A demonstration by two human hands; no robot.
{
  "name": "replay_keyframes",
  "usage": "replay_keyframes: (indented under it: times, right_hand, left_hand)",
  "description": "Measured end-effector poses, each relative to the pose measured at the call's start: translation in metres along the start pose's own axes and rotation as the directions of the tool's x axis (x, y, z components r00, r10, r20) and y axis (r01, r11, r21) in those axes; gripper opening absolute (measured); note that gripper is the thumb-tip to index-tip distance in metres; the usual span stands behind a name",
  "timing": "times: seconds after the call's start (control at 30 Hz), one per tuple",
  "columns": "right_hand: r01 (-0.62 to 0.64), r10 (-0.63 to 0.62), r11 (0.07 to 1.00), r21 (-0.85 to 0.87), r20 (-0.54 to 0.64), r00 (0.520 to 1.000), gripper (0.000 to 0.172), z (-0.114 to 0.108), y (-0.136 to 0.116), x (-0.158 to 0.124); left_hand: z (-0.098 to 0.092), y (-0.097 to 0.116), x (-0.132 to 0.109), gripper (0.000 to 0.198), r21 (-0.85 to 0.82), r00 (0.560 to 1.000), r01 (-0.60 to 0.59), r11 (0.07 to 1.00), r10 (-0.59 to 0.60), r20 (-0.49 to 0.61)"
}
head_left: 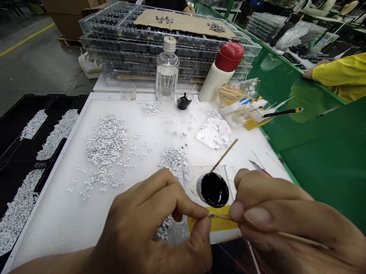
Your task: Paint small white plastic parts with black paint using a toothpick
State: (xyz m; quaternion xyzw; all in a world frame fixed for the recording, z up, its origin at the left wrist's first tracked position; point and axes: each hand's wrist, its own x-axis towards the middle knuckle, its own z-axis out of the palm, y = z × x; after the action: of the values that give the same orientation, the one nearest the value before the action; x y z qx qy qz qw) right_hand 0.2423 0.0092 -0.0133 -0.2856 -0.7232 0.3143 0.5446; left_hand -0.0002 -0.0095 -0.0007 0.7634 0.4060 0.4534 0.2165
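Note:
My left hand [154,228] is pinched shut at thumb and forefinger on a tiny piece I cannot make out. My right hand [291,230] grips a thin wooden stick [300,239] whose tip meets the left fingertips. Just beyond the hands sits a small dish of black paint [214,190] with another wooden stick [223,155] leaning in it. Both hands hover over the near edge of a white board [61,216] strewn with heaps of small white parts [107,141].
A clear bottle [167,69], a red-capped white bottle [220,70], a small black dish [183,101] and stacked clear trays [114,33] stand at the back. Brushes and sticks [281,113] lie right. Black trays [25,146] with white parts sit left. A person's yellow sleeve [346,73] rests at far right.

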Motion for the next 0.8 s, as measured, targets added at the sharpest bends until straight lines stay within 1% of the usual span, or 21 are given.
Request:
replay_keyframes:
  times: [0.1,0.3,0.37,0.47,0.53,0.57,0.6,0.7,0.8]
  right_hand:
    - [-0.026,0.026,1.0,-0.015,-0.049,0.998,0.047,0.0013,-0.0048,0.0]
    - [-0.012,0.01,0.999,-0.048,-0.036,0.999,0.042,0.0011,-0.0053,-0.0002]
    - [0.013,-0.013,0.998,-0.062,-0.006,1.0,0.032,-0.0005,-0.004,-0.0001]
    - [0.093,-0.086,0.992,-0.084,0.083,0.993,0.012,-0.0026,-0.0021,0.0011]
    - [0.113,-0.104,0.99,-0.09,0.099,0.99,0.008,-0.0024,-0.0018,0.0015]
    - [0.099,-0.092,0.991,-0.089,0.079,0.993,0.009,-0.0017,-0.002,0.0012]
    - [0.073,-0.069,0.994,-0.087,0.048,0.996,0.015,-0.0007,-0.0024,0.0007]
    - [0.001,-0.003,0.997,-0.073,-0.032,0.999,0.036,0.0029,-0.0041,-0.002]
    - [-0.01,0.007,0.998,-0.06,-0.043,0.999,0.041,0.0046,-0.0055,-0.0035]
  left_hand:
    - [0.0001,-0.0004,-0.001,0.022,0.002,1.0,0.007,1.0,-0.007,0.003]
    - [0.0013,-0.0013,-0.0011,0.021,0.002,1.0,0.0,1.0,0.001,-0.003]
    - [0.0014,-0.0019,-0.0001,0.021,0.001,1.0,-0.006,1.0,0.006,-0.001]
    - [0.0015,-0.0024,0.0005,0.022,0.001,1.0,-0.007,1.0,0.007,-0.002]
    - [0.0021,-0.0022,0.0002,0.021,0.004,1.0,-0.008,1.0,0.008,-0.004]
    - [0.0027,-0.0021,-0.0001,0.021,0.005,1.0,-0.001,1.0,0.001,0.001]
    - [0.0033,-0.002,-0.0005,0.021,0.006,1.0,-0.004,1.0,0.004,-0.005]
    - [0.0042,-0.0017,-0.0023,0.022,0.007,1.0,-0.006,1.0,0.006,-0.018]
    - [0.0024,-0.0012,-0.0042,0.022,0.005,1.0,0.0,1.0,0.0,-0.008]
